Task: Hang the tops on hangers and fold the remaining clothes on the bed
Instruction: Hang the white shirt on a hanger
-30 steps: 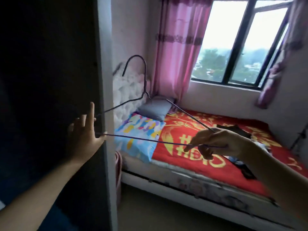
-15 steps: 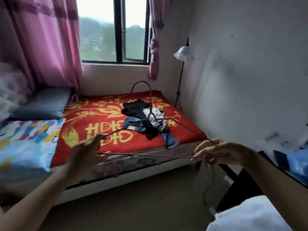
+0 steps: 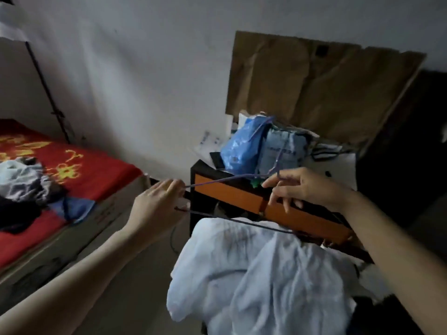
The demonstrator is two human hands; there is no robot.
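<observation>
Wire hanger, purple, held btwn both hands over pale garment.
Left hand: grips hanger's left corner, seen from the back, fingers nearly straight; top arm and bottom bar both run out from it to the right. Right hand: thumb + forefinger pinch the neck, other fingers loosely spread, pointing down; hook rises above it in front of blue bag. Bottom bar crosses just above garment's top edge; touching or not, can't tell. Garment: crumpled, white/light blue, heaped below both hands on a dark support. Clothes pile: on bed w/ red cover, far left, well apart from hanger. Black cabinet w/ orange fronts behind hanger; cardboard against wall.
</observation>
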